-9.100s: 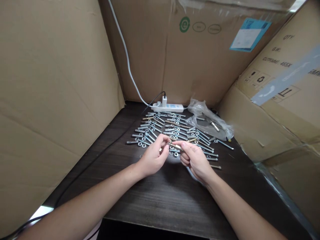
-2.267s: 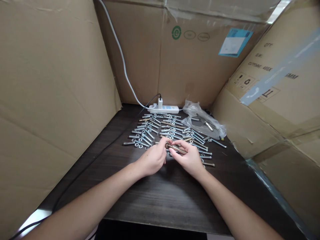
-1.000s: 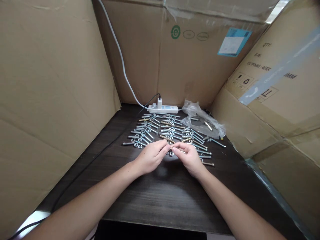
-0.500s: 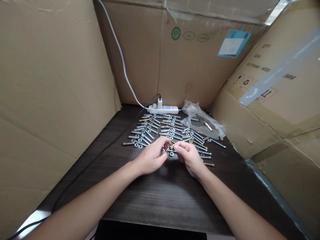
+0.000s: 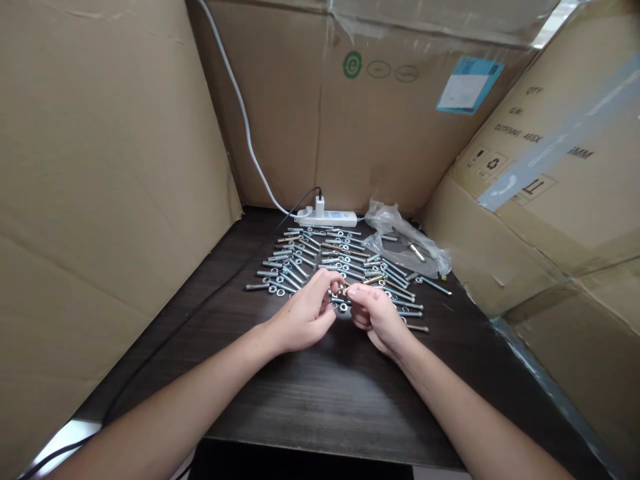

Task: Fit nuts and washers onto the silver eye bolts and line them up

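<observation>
My left hand (image 5: 306,312) and my right hand (image 5: 377,315) meet over the dark wooden table (image 5: 320,393), fingertips pinched together on a small brass-coloured bolt piece (image 5: 345,289) between them. Both hands are closed round it, and most of it is hidden by the fingers. Just beyond the fingertips lie several rows of silver and brass bolts with washers (image 5: 320,257), spread across the table's middle.
A white power strip (image 5: 327,217) with a plugged charger and white cable lies at the back. A crumpled clear plastic bag (image 5: 405,240) holding a few bolts sits at the back right. Cardboard boxes (image 5: 100,167) wall in the left, back and right sides.
Over the last second the hands stayed together at the near edge of the bolt rows. The fingers shifted slightly round the small piece, and the right hand curled in more.
</observation>
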Available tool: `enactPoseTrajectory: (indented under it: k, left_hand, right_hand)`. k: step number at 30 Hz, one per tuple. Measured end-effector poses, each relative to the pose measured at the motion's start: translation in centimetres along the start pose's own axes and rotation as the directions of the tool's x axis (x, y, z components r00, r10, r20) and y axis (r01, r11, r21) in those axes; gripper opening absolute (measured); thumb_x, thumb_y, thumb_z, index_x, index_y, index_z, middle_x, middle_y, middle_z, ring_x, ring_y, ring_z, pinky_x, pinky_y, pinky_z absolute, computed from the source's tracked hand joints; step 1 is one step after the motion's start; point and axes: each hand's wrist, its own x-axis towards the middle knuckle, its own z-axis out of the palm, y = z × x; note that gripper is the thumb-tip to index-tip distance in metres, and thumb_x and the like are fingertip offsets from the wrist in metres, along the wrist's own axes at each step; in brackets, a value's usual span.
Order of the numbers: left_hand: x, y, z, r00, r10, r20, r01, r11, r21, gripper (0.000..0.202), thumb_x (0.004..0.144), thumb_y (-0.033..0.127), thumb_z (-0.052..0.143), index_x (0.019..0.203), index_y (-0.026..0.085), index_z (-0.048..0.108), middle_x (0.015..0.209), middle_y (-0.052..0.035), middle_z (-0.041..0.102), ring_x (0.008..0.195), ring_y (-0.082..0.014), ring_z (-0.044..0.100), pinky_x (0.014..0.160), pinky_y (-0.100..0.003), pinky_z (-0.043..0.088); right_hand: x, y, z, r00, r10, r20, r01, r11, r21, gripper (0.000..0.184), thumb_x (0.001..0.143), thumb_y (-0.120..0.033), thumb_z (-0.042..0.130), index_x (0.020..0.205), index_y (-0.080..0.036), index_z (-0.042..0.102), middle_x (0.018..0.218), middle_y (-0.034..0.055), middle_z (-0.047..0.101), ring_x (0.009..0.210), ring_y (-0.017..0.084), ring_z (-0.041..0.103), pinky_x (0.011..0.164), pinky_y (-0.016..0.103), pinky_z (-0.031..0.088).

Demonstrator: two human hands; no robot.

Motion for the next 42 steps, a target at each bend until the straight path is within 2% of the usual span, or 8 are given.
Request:
enactPoseTrajectory:
  k: [4, 7, 11, 15, 21, 28, 34, 42]
  left_hand:
    - [0.1, 0.1, -0.2, 0.997, -0.063, -0.037, 0.064, 0.997, 0.033, 0.009, 0.089, 0.023, 0.043, 0.096, 0.018, 0.045, 0.086, -0.0009, 0.049, 0.072, -0.0126, 0.047, 0.066, -0.026, 0.040]
    - [0.4, 0.0, -0.2, 0.999, -0.053, 0.005, 0.053, 0.998, 0.042, 0.017, 0.093, 0.031, 0.040, 0.085, 0.018, 0.047, 0.082, -0.0007, 0.051, 0.072, -0.0130, 0.047, 0.067, -0.026, 0.040]
    - [0.3, 0.2, -0.3, 0.998, -0.002, 0.058, 0.001, 1.000, 0.019, 0.012, 0.090, 0.020, 0.040, 0.098, 0.018, 0.049, 0.089, -0.0027, 0.052, 0.076, -0.0138, 0.049, 0.069, -0.027, 0.042]
    - [0.1, 0.3, -0.4, 0.999, 0.004, 0.033, -0.004, 1.000, 0.006, 0.031, 0.082, 0.011, 0.043, 0.112, 0.019, 0.044, 0.094, -0.0030, 0.051, 0.076, -0.0135, 0.050, 0.070, -0.027, 0.043]
    - [0.4, 0.1, -0.4, 0.999, -0.047, 0.006, 0.046, 0.998, 0.051, 0.015, 0.092, 0.031, 0.041, 0.089, 0.018, 0.048, 0.084, -0.0013, 0.051, 0.072, -0.0133, 0.047, 0.067, -0.027, 0.040]
    - [0.2, 0.4, -0.5, 0.998, 0.039, 0.044, -0.039, 0.999, 0.000, 0.021, 0.089, 0.018, 0.040, 0.109, 0.018, 0.047, 0.091, -0.0036, 0.051, 0.079, -0.0141, 0.049, 0.074, -0.028, 0.043]
    - [0.5, 0.1, -0.6, 0.999, -0.028, 0.024, 0.027, 0.999, 0.046, 0.018, 0.092, 0.032, 0.040, 0.086, 0.017, 0.050, 0.083, -0.0021, 0.053, 0.074, -0.0141, 0.049, 0.069, -0.027, 0.041]
    - [0.7, -0.8, -0.5, 0.996, -0.048, 0.074, 0.047, 0.999, 0.015, 0.017, 0.094, 0.029, 0.037, 0.091, 0.018, 0.049, 0.086, -0.0026, 0.056, 0.078, -0.0151, 0.053, 0.071, -0.027, 0.042]
  right_hand:
    - [0.0, 0.1, 0.1, 1.000, -0.005, 0.005, 0.005, 1.000, 0.016, 0.028, 0.074, -0.038, 0.069, 0.067, -0.016, 0.052, 0.046, -0.0106, 0.024, 0.038, 0.003, 0.016, 0.037, 0.017, 0.010]
    - [0.0, 0.2, 0.0, 1.000, -0.003, 0.011, 0.003, 1.000, 0.007, 0.029, 0.075, -0.038, 0.068, 0.067, -0.016, 0.051, 0.045, -0.0105, 0.024, 0.038, 0.003, 0.016, 0.037, 0.017, 0.010]
    - [0.0, 0.0, 0.1, 1.000, 0.028, 0.013, -0.029, 0.999, 0.029, 0.028, 0.074, -0.038, 0.068, 0.068, -0.016, 0.051, 0.047, -0.0112, 0.022, 0.038, 0.003, 0.014, 0.037, 0.017, 0.008]
    - [-0.1, 0.0, 0.3, 0.999, 0.033, 0.010, -0.034, 0.997, 0.064, 0.027, 0.075, -0.038, 0.067, 0.073, -0.016, 0.052, 0.046, -0.0118, 0.021, 0.038, 0.003, 0.012, 0.036, 0.016, 0.008]
    - [-0.1, 0.0, 0.3, 1.000, 0.023, -0.010, -0.022, 0.998, 0.059, 0.032, 0.074, -0.038, 0.068, 0.066, -0.017, 0.046, 0.047, -0.0113, 0.022, 0.038, 0.002, 0.014, 0.036, 0.016, 0.008]
    - [-0.2, 0.0, 0.6, 0.999, 0.041, -0.016, -0.039, 0.994, 0.105, 0.032, 0.073, -0.038, 0.068, 0.066, -0.017, 0.045, 0.047, -0.0122, 0.018, 0.037, 0.002, 0.012, 0.035, 0.016, 0.008]
    - [-0.4, 0.0, 0.7, 0.998, 0.067, -0.004, -0.066, 0.991, 0.115, 0.038, 0.073, -0.038, 0.069, 0.062, -0.019, 0.038, 0.047, -0.0121, 0.018, 0.038, 0.002, 0.012, 0.035, 0.016, 0.008]
    - [-0.5, -0.2, 0.9, 0.989, 0.140, 0.042, -0.143, 0.986, 0.086, 0.029, 0.076, -0.041, 0.064, 0.071, -0.015, 0.050, 0.045, -0.0132, 0.017, 0.037, 0.002, 0.009, 0.035, 0.015, 0.008]
